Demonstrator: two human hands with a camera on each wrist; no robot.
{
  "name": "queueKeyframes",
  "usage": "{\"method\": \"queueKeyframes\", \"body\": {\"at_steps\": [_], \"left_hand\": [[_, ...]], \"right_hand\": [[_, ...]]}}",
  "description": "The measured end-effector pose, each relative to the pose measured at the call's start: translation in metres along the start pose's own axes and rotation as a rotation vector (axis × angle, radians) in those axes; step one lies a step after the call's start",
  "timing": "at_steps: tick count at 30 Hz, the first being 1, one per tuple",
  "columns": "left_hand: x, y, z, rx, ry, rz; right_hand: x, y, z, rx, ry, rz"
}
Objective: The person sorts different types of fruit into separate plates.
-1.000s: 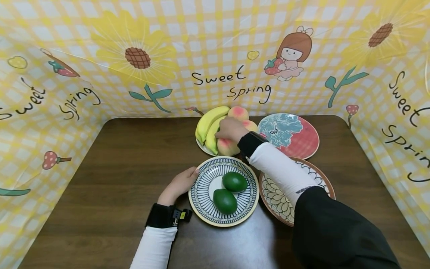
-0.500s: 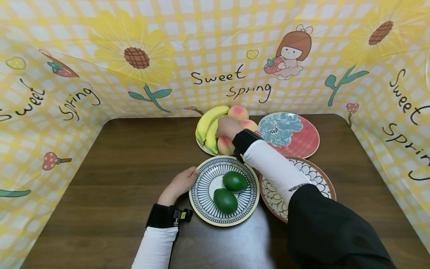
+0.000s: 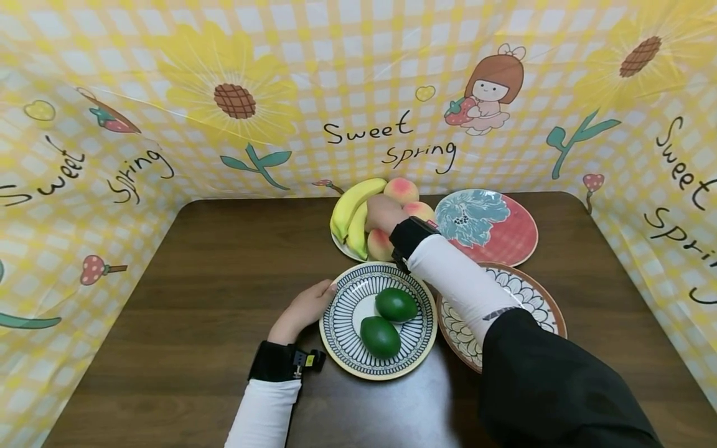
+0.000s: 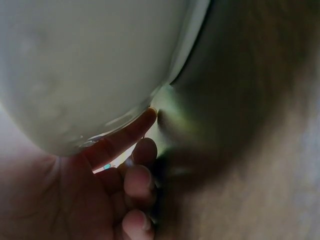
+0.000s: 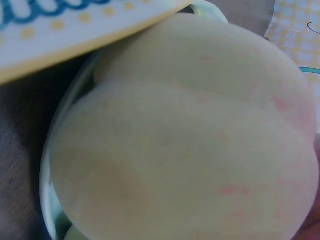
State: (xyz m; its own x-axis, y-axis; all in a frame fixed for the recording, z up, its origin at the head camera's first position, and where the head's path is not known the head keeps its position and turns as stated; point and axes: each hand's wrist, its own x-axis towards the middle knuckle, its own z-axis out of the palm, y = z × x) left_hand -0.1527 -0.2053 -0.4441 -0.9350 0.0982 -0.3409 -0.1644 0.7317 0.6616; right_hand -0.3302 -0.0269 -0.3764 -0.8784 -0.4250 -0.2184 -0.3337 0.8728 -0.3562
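Observation:
My left hand (image 3: 302,309) holds the left rim of a blue-and-white patterned plate (image 3: 338,351), thumb at the edge. In the left wrist view its fingers (image 4: 137,182) curl below the plate's pale underside (image 4: 90,65). On that plate lie two dark green, smooth oval fruits (image 3: 380,337). My right hand (image 3: 383,213) reaches into the fruit plate (image 3: 348,252) behind, between bananas (image 3: 350,208) and peaches (image 3: 381,245). Its fingertips are hidden, so what they touch cannot be seen. A peach (image 5: 175,160) fills most of the right wrist view.
A red plate with a blue flower (image 3: 510,233) stands at the back right. Nearer, a brown-rimmed plate with petal patterns (image 3: 538,305) lies partly under the right forearm. A yellow checked cloth (image 3: 313,68) hangs behind the brown wooden table (image 3: 224,280).
The right wrist has shifted slightly left over the fruit, while the hand stays among bananas and peaches. The left hand keeps its hold. The head view has shifted a little.

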Motion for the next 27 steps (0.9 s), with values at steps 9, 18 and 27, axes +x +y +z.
{"method": "queueKeyframes", "body": {"at_steps": [9,18,27], "left_hand": [[-0.0004,0.0005,-0.0007,0.012,-0.002,-0.006],[-0.0006,-0.0001,0.0003,0.004,-0.008,0.004],[-0.0020,0.0011,0.0001,-0.002,-0.004,0.000]], "right_hand": [[0.0003,0.0069,0.0019,0.046,0.029,-0.045],[-0.0057,0.0097,-0.0018,0.044,0.025,-0.067],[-0.0082,0.0103,0.0000,0.049,0.073,-0.134]]}}
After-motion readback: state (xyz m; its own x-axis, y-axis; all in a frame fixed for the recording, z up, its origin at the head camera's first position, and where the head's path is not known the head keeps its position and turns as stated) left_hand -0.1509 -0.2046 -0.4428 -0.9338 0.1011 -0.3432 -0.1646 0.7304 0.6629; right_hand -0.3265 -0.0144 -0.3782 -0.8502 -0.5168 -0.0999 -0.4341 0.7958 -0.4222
